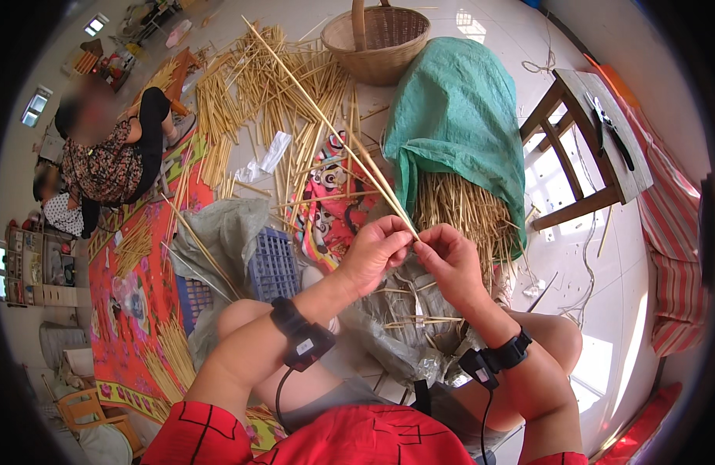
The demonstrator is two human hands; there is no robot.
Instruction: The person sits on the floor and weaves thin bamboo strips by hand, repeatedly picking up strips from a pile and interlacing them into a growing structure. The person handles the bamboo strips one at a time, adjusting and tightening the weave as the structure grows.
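Both my hands meet in front of me at the lower ends of a few long straw stalks (379, 180), which slant up and away to the far left. My left hand (375, 253) pinches the ends between thumb and fingers. Close beside it, nearly touching, my right hand (452, 262) pinches the same ends. The exact number of stalks in the fingers is hard to make out. Just beyond my right hand, a thick bundle of cut straw (460, 203) pokes out of a green woven sack (458, 97). Crumpled clear plastic sheeting (388, 339) lies below the hands, between my legs.
Loose straw (276, 85) covers the floor ahead, near a wicker basket (377, 46). A blue plastic crate (274, 263) stands left of my hands, by a red floral mat (125, 287). At right, a wooden stool (606, 132) bears a cutting tool (612, 132). Another person (113, 159) sits far left.
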